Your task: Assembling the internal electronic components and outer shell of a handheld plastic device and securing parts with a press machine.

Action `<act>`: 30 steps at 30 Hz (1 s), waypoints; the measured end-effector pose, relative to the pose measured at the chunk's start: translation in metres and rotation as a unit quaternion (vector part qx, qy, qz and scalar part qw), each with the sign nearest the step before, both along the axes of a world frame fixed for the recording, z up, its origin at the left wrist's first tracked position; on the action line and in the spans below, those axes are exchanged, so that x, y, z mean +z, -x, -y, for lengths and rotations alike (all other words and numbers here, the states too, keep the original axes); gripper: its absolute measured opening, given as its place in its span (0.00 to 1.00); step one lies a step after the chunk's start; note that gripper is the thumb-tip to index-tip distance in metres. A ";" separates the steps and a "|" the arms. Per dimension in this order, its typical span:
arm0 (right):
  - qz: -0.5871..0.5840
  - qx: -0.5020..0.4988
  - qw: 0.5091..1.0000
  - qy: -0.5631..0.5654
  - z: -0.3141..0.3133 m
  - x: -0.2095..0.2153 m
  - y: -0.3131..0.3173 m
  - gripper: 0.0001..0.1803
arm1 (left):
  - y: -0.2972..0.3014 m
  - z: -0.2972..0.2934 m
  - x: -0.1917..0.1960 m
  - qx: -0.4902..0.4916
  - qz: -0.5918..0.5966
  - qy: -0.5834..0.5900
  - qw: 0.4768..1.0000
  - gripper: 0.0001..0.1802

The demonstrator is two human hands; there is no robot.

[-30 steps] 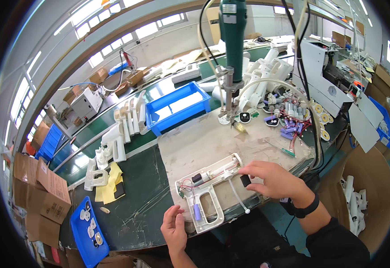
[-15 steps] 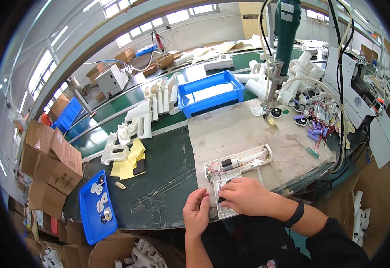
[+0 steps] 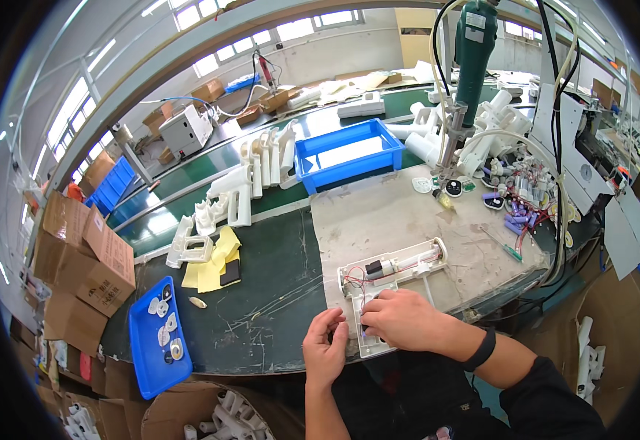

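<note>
An opened white plastic housing (image 3: 428,257) lies at the mat's near edge, its handle part toward me. Inside its long part sit a white cylinder, a black block (image 3: 373,269) and thin red and black wires (image 3: 352,277). Over the handle part, my right hand (image 3: 402,320) presses its fingertips together; whatever they grip is hidden beneath them. Just left of the handle is my left hand (image 3: 324,346), fingers curled toward the thumb. A dark spot shows between them, too small to name.
A blue tray (image 3: 145,367) with white and black round parts stands left. Yellow sheets (image 3: 210,273) and white shells lie beyond it. A blue bin (image 3: 349,176) is at the back. Right are a screwdriver (image 3: 510,253), purple cells with wires (image 3: 514,220) and a hanging green power tool (image 3: 475,59).
My right hand's fingers have shifted slightly over the handle part, and the dark piece seen under them before is now mostly covered. My left hand stays almost in place.
</note>
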State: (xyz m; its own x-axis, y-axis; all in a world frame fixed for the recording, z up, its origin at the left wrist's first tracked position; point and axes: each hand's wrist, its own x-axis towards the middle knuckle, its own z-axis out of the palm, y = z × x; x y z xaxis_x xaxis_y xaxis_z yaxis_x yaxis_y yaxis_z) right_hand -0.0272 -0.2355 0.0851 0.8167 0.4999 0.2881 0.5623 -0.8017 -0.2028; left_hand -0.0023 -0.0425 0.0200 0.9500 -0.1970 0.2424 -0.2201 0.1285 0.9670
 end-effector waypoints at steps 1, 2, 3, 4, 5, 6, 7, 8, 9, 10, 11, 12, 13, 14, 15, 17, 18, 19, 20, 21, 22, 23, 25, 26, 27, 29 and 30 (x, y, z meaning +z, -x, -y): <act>-0.002 -0.003 1.000 0.002 0.000 0.001 0.000 0.11 | -0.001 0.000 -0.002 0.002 0.014 -0.024 1.000 0.15; 0.001 -0.006 1.000 0.001 0.001 0.002 0.000 0.11 | 0.000 0.000 -0.003 0.003 0.028 -0.049 0.998 0.15; -0.005 -0.002 1.000 -0.002 0.002 0.002 0.001 0.11 | 0.000 0.000 -0.004 0.000 0.030 -0.050 0.998 0.15; -0.009 -0.003 1.000 -0.004 0.005 0.004 0.001 0.12 | 0.000 0.001 -0.003 0.004 0.035 -0.058 0.998 0.15; -0.004 -0.012 1.000 -0.003 0.006 0.005 0.002 0.12 | -0.001 0.003 -0.003 0.007 0.040 -0.066 0.997 0.15; 0.001 -0.011 1.000 -0.017 0.006 0.005 0.004 0.13 | 0.000 0.003 -0.003 -0.002 0.046 -0.065 0.997 0.15; 0.006 -0.005 0.999 -0.031 0.005 0.004 0.005 0.13 | 0.001 0.001 -0.003 0.008 0.026 -0.055 0.998 0.15; 0.012 -0.017 0.999 -0.029 0.008 0.006 0.007 0.13 | 0.002 0.000 -0.002 0.013 0.006 -0.045 0.999 0.15; 0.027 -0.013 0.998 -0.058 0.012 0.009 0.008 0.13 | 0.003 0.000 -0.002 0.011 0.003 -0.041 0.999 0.15; 0.043 -0.009 0.995 -0.086 0.015 0.011 0.011 0.14 | 0.003 0.000 -0.001 -0.001 0.009 -0.038 0.999 0.15; 0.041 -0.012 0.993 -0.108 0.017 0.009 0.011 0.17 | 0.004 -0.002 -0.002 0.007 0.005 -0.039 0.999 0.15; 0.044 -0.019 0.993 -0.107 0.019 0.010 0.012 0.17 | 0.004 -0.003 -0.002 0.014 0.002 -0.040 0.999 0.15; 0.052 -0.020 0.992 -0.117 0.021 0.012 0.015 0.16 | 0.005 -0.003 -0.002 0.016 -0.005 -0.037 0.999 0.15; 0.058 -0.020 0.990 -0.127 0.023 0.014 0.018 0.16 | 0.004 -0.003 -0.001 0.008 -0.004 -0.036 0.999 0.15; 0.056 -0.024 0.993 -0.106 0.025 0.016 0.021 0.15 | 0.004 -0.003 -0.001 0.008 -0.014 -0.035 0.999 0.15; 0.059 -0.034 0.990 -0.121 0.029 0.016 0.027 0.14 | 0.004 0.001 0.002 0.015 -0.009 -0.034 0.999 0.14; 0.061 -0.039 0.988 -0.137 0.031 0.016 0.030 0.14 | 0.004 0.002 0.002 0.011 -0.009 -0.034 0.999 0.14; 0.061 -0.039 0.988 -0.137 0.035 0.017 0.032 0.14 | 0.005 0.002 0.003 0.014 -0.008 -0.034 0.999 0.14; 0.071 -0.049 0.981 -0.172 0.040 0.017 0.035 0.13 | 0.005 0.002 0.004 0.017 -0.008 -0.034 0.999 0.14; 0.081 -0.059 0.973 -0.207 0.045 0.016 0.039 0.11 | 0.005 0.002 0.004 0.017 -0.008 -0.035 0.999 0.14; 0.082 -0.058 0.973 -0.207 0.052 0.016 0.043 0.11 | 0.005 0.002 0.006 0.016 -0.004 -0.033 0.999 0.14; 0.101 -0.097 0.960 -0.242 0.060 0.014 0.046 0.10 | 0.006 0.000 0.005 0.021 -0.002 -0.033 0.999 0.14; 0.116 -0.136 0.944 -0.276 0.076 0.009 0.051 0.09 | 0.005 -0.001 0.004 0.024 0.002 -0.034 0.999 0.14; 0.069 -0.209 0.911 -0.348 0.085 0.006 0.053 0.09 | 0.005 0.000 0.003 0.022 0.007 -0.033 0.999 0.14; 0.020 -0.279 0.865 -0.416 0.093 0.002 0.053 0.09 | 0.006 0.000 0.004 0.024 0.005 -0.034 0.999 0.14; -0.004 -0.303 0.807 -0.507 0.110 -0.030 0.050 0.09 | 0.004 0.005 0.008 0.024 0.002 -0.032 0.999 0.13; -0.030 -0.316 0.741 -0.591 0.116 -0.044 0.049 0.10 | 0.003 0.007 0.007 0.019 0.003 -0.035 0.999 0.13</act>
State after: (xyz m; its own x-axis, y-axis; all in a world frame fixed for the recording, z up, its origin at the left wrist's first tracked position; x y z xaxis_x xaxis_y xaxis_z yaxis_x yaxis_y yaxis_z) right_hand -0.0764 -0.3512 0.0414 0.8090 -0.5616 0.1734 0.1116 -0.1429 -0.9834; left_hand -0.0057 -0.0491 0.0271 0.9558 -0.1772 0.2346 -0.2289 0.0524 0.9720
